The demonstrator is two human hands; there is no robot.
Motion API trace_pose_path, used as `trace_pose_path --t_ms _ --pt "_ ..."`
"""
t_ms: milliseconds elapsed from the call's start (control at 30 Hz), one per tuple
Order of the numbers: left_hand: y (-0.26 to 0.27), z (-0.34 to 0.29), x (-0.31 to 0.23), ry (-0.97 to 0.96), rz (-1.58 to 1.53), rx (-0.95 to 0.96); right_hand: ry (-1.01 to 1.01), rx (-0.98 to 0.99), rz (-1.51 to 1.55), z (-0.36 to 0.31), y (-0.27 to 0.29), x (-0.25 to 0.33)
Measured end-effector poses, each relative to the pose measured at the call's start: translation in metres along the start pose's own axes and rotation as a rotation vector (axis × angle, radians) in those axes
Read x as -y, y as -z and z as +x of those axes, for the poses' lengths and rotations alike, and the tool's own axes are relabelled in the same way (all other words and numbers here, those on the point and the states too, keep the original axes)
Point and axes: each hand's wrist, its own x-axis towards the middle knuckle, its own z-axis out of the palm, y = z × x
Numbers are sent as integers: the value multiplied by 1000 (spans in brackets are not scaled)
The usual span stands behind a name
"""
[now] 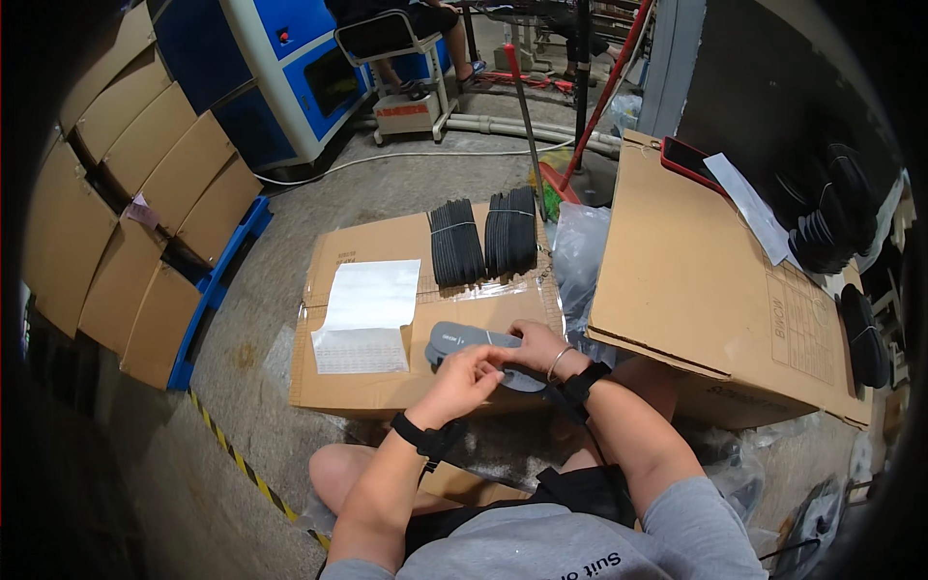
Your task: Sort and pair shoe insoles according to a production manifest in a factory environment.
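Left grip [466, 375]: fingers bent, just beside the right
Right grip [536, 348]: fingers bent
Forearms [628, 420]: slanting inward
Elbows [669, 460]: well apart

We watch a right hand [535, 350] grip a grey bundle [450, 338] at a cardboard box's [382, 242] near edge, the left hand [466, 380] at its side. Two banded black bundles [455, 246] [511, 232] occupy the far right corner; white paper [372, 298] lies toward the left edge.

Lettering is marking the grey shirt [527, 536], grey insole [472, 335], middle carton [377, 391] (far-left corner) and right carton [677, 271] (right edge) — fine lines are crossing the white sheet [372, 298], red characters the stool base [404, 117].
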Motion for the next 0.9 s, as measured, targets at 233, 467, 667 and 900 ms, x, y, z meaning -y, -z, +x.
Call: trace_pose_path --t_ms 233,467,667,900 --pt "7 -4 19 -46 35 -123 84 42 -28 3 -9 8" --pt "31 -50 39 574 -469 -252 -133 174 42 15 -8 7" --pt "-6 -48 82 494 -1131 -317 -151 393 256 0 -37 13" --pt "-7 -48 64 306 -1170 -348 69 132 212 -34 -65 37"
